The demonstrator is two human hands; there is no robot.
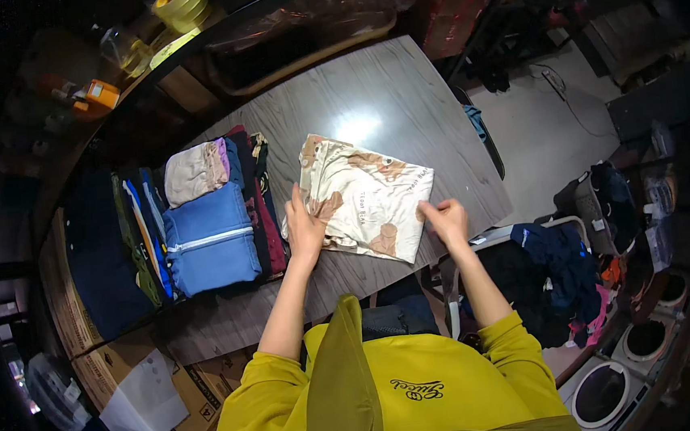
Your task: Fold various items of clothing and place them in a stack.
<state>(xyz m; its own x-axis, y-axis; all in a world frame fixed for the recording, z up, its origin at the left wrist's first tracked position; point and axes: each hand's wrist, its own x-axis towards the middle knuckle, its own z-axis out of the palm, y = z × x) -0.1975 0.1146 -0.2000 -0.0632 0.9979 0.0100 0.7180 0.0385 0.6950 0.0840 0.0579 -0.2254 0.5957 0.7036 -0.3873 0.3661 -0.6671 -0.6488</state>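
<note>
A folded cream garment (pixel 374 195) printed with brown teddy bears and lettering lies on a grey wood-grain table (pixel 434 117). Along its left side rests my left hand (pixel 306 227), fingers spread and thumb against the cloth. My right hand (pixel 449 222) is at the right edge, a fingertip touching the fabric; whether it pinches the edge is unclear. Left of the garment, a folded blue garment with a white zip (pixel 210 241) sits among stacked clothes. A small folded beige garment (pixel 193 176) lies on this stack.
Dark folded clothes (pixel 96 253) fill the far left, above cardboard boxes (pixel 202 403). To my right, a basket (pixel 606 210) and a heap of dark clothes (pixel 556 278) stand near front-loading machines (pixel 602 393). Tape rolls (pixel 183 9) sit on a shelf behind the table.
</note>
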